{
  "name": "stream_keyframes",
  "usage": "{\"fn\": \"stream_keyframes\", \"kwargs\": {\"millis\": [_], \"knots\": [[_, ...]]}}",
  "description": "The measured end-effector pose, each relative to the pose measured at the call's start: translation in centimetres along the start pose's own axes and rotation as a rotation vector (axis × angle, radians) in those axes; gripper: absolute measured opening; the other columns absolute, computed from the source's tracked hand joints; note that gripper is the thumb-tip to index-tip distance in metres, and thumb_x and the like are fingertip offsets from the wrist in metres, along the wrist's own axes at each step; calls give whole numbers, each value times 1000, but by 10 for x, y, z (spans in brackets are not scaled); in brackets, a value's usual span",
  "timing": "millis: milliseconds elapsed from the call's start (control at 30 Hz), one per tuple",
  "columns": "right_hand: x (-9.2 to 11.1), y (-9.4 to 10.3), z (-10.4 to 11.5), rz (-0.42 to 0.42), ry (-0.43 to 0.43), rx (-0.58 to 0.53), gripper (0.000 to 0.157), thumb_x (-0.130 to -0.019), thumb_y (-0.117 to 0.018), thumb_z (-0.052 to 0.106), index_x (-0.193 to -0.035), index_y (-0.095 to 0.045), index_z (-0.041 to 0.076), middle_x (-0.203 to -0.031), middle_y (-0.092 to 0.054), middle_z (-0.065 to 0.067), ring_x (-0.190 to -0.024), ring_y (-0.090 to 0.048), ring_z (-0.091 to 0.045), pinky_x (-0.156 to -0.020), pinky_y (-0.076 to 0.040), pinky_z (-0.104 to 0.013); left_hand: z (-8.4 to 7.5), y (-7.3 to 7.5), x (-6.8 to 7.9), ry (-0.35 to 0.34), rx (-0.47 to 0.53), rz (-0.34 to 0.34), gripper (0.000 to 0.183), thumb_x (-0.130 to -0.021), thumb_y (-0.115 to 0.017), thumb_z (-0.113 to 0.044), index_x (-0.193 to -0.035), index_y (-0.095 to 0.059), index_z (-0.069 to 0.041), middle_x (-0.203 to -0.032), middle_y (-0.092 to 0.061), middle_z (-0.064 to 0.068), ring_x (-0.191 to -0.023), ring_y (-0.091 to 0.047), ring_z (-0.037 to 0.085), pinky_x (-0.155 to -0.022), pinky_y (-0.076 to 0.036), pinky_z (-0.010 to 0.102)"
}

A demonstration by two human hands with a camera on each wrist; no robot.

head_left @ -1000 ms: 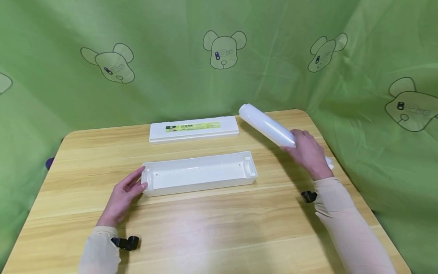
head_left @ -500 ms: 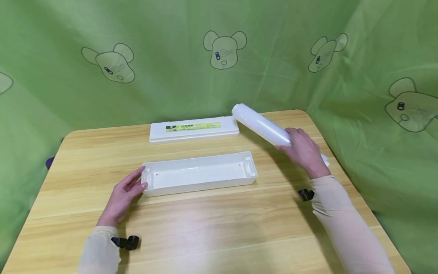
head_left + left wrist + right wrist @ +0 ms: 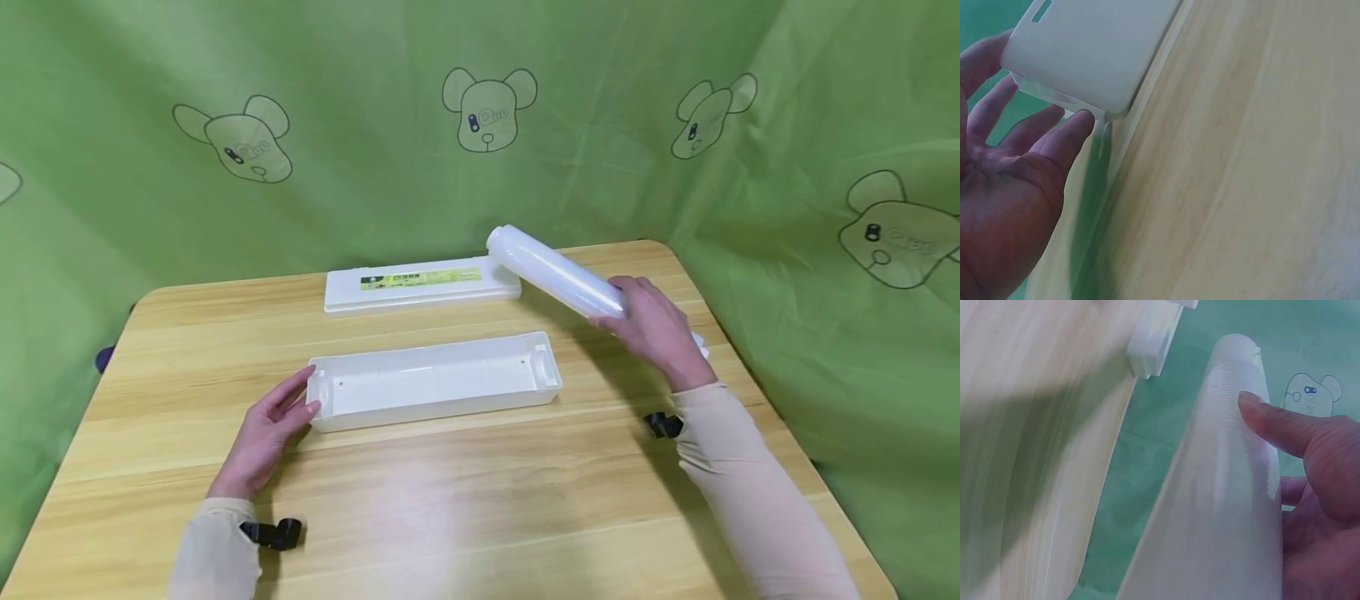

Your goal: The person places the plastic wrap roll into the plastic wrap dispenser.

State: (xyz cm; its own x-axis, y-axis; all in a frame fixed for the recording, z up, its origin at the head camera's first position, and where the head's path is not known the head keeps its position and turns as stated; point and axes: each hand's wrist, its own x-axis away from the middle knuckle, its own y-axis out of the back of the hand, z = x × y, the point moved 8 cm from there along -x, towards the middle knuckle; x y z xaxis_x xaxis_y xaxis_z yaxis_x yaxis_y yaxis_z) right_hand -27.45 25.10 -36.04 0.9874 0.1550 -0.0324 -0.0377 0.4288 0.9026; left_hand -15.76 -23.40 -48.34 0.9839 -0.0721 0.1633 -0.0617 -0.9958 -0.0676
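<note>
In the head view a long white plastic box [image 3: 442, 410] without its cover lies lengthwise on the table. My left hand [image 3: 266, 425] holds its left end, thumb at the near rim and fingers at the far corner; the left wrist view shows those fingers around the end wall [image 3: 1085, 56]. My right hand [image 3: 652, 321] grips a roll of cling film [image 3: 558, 273] near its right end. The roll slants, its far end raised and overlapping the lid's right corner. In the right wrist view the thumb [image 3: 1272, 425] presses along the film.
Behind the box, near the table's back edge, lies the white lid [image 3: 420, 302] with a yellow-green label [image 3: 450, 276]. Green curtains [image 3: 375, 192] printed with bear heads hang behind and beside the wooden table [image 3: 450, 517]. A small black camera sits on each wrist.
My right hand has carried the cling film roll leftward, so its far end now passes over the lid's right corner. The left hand and the box have stayed put.
</note>
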Motion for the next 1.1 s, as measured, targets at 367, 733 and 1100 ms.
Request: {"fn": "stream_keyframes", "kwargs": {"millis": [367,733,1100], "knots": [[-1,-1,15,-11,44,-8,68,-86,-77,28,-141,-47,1,-124,-54,-23,-105,-52,-39,-84,-47,-61,4,2,-1,-6,-4,-1,65,-96,-65,-12,-152,-34,-6,-160,-19,16,-143,-21,36,-100,-42,20],[-3,-6,23,-5,76,6,68,-86,-77,26,-141,-46,0,-126,-54,-23,-106,-53,-38,-85,-47,-60,2,-1,0,-12,-2,4,63,-97,-63,-11,-152,-32,-3,-160,-21,14,-144,-21,33,-101,-41,19],[-7,-12,38,9,108,-1,68,-84,-79,25,-140,-48,3,-127,-55,-19,-105,-54,-35,-88,-47,-56,1,0,0,-3,-3,-6,63,-96,-64,-10,-152,-33,-5,-160,-21,14,-144,-21,34,-101,-42,19]]}}
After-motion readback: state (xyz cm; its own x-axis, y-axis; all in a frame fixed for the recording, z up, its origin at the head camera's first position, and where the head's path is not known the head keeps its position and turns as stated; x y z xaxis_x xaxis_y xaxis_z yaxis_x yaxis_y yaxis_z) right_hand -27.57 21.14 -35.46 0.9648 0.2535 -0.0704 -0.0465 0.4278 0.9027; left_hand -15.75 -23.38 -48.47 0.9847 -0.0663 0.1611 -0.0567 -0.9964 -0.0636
